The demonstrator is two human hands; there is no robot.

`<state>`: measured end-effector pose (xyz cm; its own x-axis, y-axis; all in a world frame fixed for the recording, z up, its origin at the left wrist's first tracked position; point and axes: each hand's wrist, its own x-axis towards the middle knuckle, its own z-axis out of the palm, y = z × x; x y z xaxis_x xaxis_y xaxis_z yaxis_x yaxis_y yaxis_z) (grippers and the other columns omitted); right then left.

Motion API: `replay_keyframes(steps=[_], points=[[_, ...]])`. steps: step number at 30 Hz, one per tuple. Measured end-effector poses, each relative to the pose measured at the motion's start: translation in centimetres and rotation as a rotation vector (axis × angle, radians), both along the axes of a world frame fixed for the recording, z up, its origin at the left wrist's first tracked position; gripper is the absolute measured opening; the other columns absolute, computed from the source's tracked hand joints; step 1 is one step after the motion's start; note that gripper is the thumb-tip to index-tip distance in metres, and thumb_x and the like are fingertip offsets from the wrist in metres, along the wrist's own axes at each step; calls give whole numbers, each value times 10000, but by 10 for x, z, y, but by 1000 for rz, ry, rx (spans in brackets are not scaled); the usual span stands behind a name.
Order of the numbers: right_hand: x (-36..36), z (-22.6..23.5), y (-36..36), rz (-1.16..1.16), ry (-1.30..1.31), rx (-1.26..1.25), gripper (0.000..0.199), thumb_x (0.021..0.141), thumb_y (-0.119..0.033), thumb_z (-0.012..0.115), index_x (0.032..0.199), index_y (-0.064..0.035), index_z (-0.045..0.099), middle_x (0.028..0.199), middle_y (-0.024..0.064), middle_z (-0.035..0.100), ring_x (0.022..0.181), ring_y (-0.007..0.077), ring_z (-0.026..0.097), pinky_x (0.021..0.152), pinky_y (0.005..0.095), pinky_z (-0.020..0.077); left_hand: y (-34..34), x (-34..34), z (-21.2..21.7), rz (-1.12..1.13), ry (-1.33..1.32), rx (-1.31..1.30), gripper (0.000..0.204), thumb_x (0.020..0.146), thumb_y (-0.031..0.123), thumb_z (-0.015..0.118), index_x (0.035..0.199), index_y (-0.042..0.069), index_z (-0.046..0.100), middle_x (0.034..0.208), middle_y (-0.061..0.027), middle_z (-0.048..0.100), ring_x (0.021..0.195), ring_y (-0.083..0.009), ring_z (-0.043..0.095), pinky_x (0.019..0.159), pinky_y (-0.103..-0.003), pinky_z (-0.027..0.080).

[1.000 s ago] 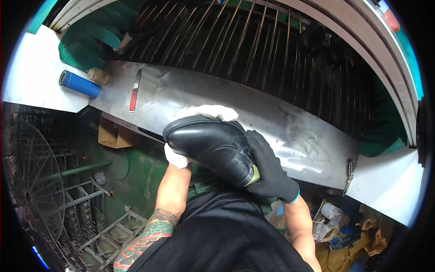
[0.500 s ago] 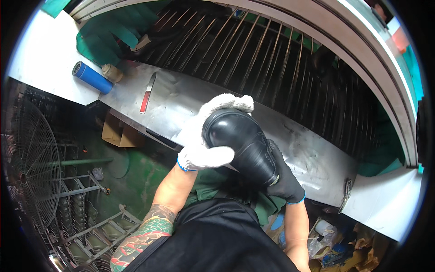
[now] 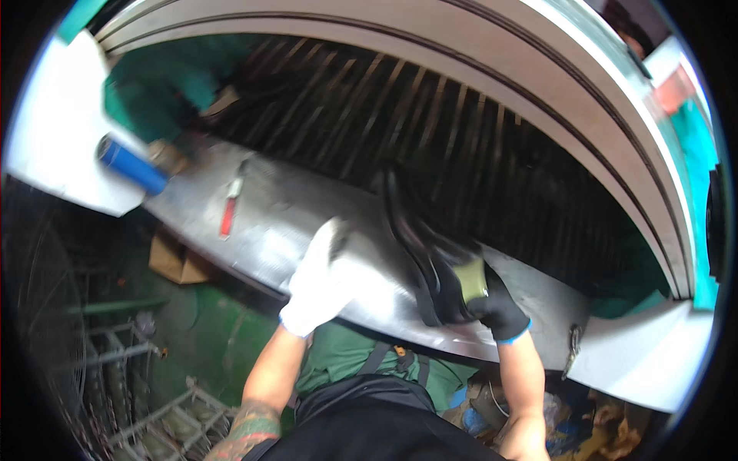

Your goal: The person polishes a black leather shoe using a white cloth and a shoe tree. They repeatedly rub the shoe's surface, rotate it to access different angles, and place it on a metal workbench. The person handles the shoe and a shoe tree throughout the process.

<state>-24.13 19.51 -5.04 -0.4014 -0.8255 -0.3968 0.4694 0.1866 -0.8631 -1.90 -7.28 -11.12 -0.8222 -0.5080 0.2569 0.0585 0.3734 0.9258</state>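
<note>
A black leather shoe [image 3: 450, 250] is tilted on its side over the metal ledge, its toe pointing up and away to the left. My right hand [image 3: 500, 307], in a dark glove, grips it at the heel end, beside the pale yellow-green lining in its opening. My left hand [image 3: 317, 280], in a white glove, is off the shoe, stretched out above the ledge to its left. Motion blurs the left fingers, but nothing shows in them.
Slanting dark rods [image 3: 346, 115] run behind the metal ledge [image 3: 269, 211]. On the ledge lie a red-handled knife [image 3: 228, 217] and, at right, a small metal tool [image 3: 573, 349]. A blue cylinder [image 3: 132, 164] lies at left, above a cardboard box [image 3: 175, 257]. A white curved frame [image 3: 492, 38] arches overhead.
My left hand has let go of the shoe's toe and moved down and left. In my right hand the shoe has turned onto its side and shifted right.
</note>
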Motion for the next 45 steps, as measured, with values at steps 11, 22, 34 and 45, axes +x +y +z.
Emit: replay_keyframes(steps=[11, 22, 34, 45], points=[[-201, -58, -169, 75, 1290, 547, 751, 785, -164, 816, 1474, -34, 548, 1346, 129, 663, 1084, 247, 691, 946, 381, 563, -1, 12, -1, 259, -33, -353, 329, 762, 56, 751, 1087, 18, 718, 890, -136, 727, 805, -363, 694, 788, -435, 572], [-224, -67, -417, 218, 1513, 462, 636, 835, -157, 778, 1435, -57, 594, 1350, 148, 665, 1131, 260, 685, 992, 386, 551, -6, 5, 3, 287, 59, -343, 375, 707, -37, 697, 1067, 68, 710, 919, -104, 748, 747, -305, 704, 690, -402, 567], [-220, -70, -487, 166, 1544, 429, 516, 891, -150, 736, 1393, -81, 644, 1355, 169, 668, 1183, 275, 679, 1043, 390, 537, -6, 11, -5, 264, 48, -286, 375, 742, 16, 740, 1115, 54, 728, 853, -92, 705, 686, -269, 654, 668, -388, 556], [-46, -5, -80, 476, 1097, -1, 415, 942, -143, 698, 1355, -103, 690, 1360, 188, 670, 1230, 288, 673, 1089, 395, 524, -87, -8, 27, -207, -382, -305, 331, 853, 251, 749, 1102, 34, 756, 951, -175, 752, 887, -351, 736, 817, -434, 598]])
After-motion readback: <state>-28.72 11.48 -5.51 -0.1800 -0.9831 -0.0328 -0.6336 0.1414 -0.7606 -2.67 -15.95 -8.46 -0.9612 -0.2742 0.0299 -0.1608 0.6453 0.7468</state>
